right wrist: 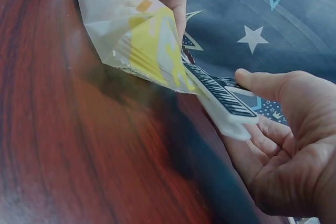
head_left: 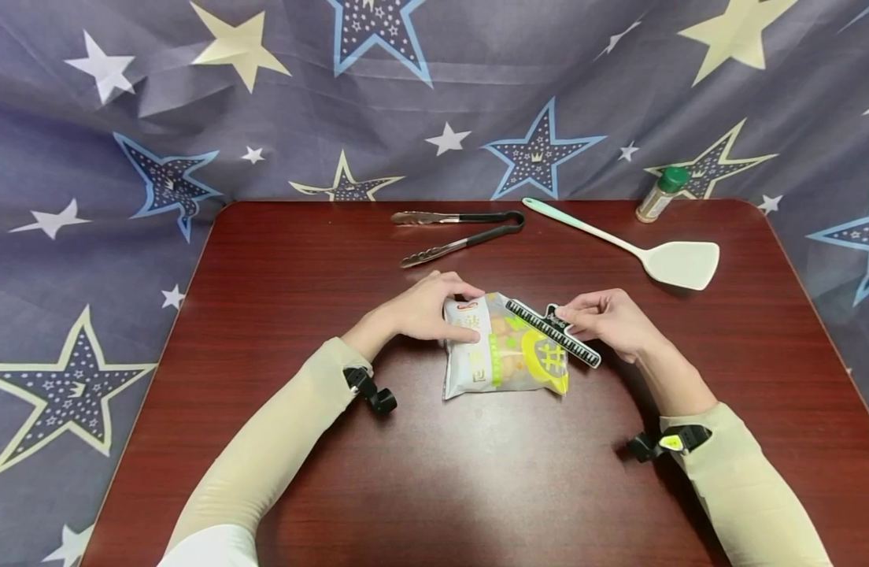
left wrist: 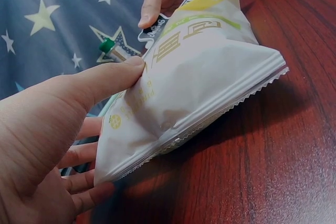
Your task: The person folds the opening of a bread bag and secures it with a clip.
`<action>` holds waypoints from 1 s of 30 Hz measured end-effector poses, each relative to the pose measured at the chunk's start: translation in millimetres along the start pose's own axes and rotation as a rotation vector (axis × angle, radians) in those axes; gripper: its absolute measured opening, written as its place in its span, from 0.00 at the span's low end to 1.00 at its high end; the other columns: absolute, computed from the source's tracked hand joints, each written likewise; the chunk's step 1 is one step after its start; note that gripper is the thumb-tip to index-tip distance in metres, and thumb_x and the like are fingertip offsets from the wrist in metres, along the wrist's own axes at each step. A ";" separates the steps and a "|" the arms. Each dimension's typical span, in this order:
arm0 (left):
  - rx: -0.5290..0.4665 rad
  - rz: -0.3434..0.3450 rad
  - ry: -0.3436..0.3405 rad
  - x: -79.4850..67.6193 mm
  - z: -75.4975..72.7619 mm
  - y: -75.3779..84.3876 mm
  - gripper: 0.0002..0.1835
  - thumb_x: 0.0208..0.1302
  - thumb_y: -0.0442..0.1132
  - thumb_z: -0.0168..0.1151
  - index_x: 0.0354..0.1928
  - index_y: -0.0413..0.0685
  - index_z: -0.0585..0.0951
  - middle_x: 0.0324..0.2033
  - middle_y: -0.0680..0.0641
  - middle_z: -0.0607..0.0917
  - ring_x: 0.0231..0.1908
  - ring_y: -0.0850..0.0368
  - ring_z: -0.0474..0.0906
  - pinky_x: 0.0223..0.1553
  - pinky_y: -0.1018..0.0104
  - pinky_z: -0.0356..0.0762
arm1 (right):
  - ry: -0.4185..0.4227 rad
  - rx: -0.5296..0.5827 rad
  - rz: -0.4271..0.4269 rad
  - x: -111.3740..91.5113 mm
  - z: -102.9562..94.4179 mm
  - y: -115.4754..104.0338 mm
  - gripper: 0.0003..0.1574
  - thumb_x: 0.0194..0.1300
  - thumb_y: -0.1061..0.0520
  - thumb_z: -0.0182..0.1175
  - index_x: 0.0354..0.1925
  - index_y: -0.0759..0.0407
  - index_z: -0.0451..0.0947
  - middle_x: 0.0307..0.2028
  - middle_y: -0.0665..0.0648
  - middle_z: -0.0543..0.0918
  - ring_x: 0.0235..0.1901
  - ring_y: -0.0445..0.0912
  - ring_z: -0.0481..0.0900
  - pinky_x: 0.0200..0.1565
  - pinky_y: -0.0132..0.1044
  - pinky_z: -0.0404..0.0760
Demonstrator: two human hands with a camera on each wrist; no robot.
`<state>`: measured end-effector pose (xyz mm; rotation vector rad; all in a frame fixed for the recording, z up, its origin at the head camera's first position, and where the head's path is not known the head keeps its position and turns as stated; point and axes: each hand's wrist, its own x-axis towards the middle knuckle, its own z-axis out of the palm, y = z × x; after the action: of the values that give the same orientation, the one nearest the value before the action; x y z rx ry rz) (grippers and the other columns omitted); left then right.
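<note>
A plump snack bag (head_left: pixel 481 358), white with yellow and green print, is held by my left hand (head_left: pixel 429 309). In the left wrist view the thumb lies on the bag's printed face and the fingers reach behind it. My right hand (head_left: pixel 614 323) pinches the tab of a long bag clip (head_left: pixel 553 334) with a black-and-white piano-key pattern. The clip lies slantwise across the bag's right upper corner. In the right wrist view, the bag's yellow corner (right wrist: pixel 152 51) meets the clip's far part, while the near end of the clip (right wrist: pixel 233 106) sticks out past the bag.
Behind the bag lie metal tongs (head_left: pixel 477 232) with black handles, spread apart. A pale spatula (head_left: pixel 678 264) with a mint handle rests to their right. At the back right stands a green-capped seasoning jar (head_left: pixel 661 195). A star-patterned cloth (head_left: pixel 449 102) hangs behind the table (head_left: pixel 434 480).
</note>
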<state>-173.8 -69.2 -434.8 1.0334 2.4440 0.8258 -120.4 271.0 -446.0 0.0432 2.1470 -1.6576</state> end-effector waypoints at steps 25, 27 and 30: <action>-0.009 0.020 0.001 0.9 1.2 1.2 0.37 0.59 0.56 0.79 0.70 0.54 0.82 0.53 0.48 0.84 0.55 0.51 0.75 0.62 0.54 0.69 | -0.003 0.029 -0.006 12.8 13.2 -4.2 0.19 0.73 0.60 0.67 0.50 0.78 0.83 0.26 0.41 0.90 0.28 0.37 0.88 0.37 0.33 0.89; -0.007 0.022 0.000 0.9 0.9 1.1 0.37 0.59 0.56 0.79 0.70 0.53 0.81 0.53 0.48 0.84 0.55 0.52 0.75 0.62 0.54 0.69 | -0.002 0.022 -0.004 14.3 13.7 -4.8 0.21 0.73 0.59 0.67 0.52 0.80 0.82 0.26 0.41 0.90 0.28 0.37 0.89 0.37 0.33 0.89; -0.010 0.027 0.003 0.8 1.0 0.5 0.37 0.59 0.56 0.79 0.70 0.53 0.82 0.53 0.48 0.84 0.55 0.52 0.76 0.63 0.54 0.69 | 0.002 0.011 -0.004 16.0 15.0 -6.3 0.23 0.73 0.59 0.67 0.53 0.82 0.81 0.26 0.41 0.90 0.28 0.37 0.89 0.37 0.33 0.89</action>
<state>-173.5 -68.0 -435.2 1.0647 2.4308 0.8486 -132.0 251.6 -448.7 0.0443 2.1409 -1.6724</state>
